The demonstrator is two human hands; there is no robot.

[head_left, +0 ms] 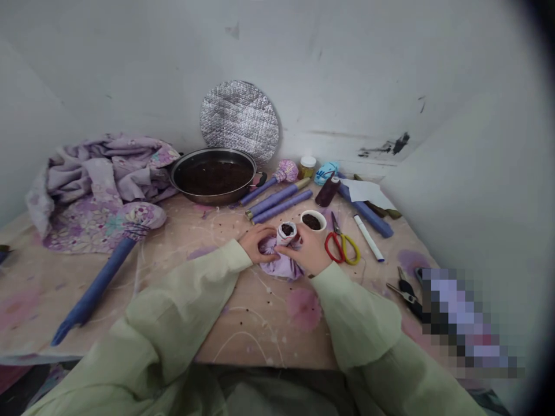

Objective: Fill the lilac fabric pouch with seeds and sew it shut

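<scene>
Light is dim, with right-hand corners blackened.

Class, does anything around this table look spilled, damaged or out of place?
Yes: dark crumbs lie scattered on the tablecloth, some toward its near edge, perhaps spilled: they resemble the dark contents of the white cup. Black smudges also mar the pale wall.

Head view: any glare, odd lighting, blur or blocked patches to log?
Head view: the foil disc glints; head view: light is flat, shadows soft; head view: black curves along the right edge, and mosaic hides something beside the keys; head view: fine detail on the roll is soft.
</scene>
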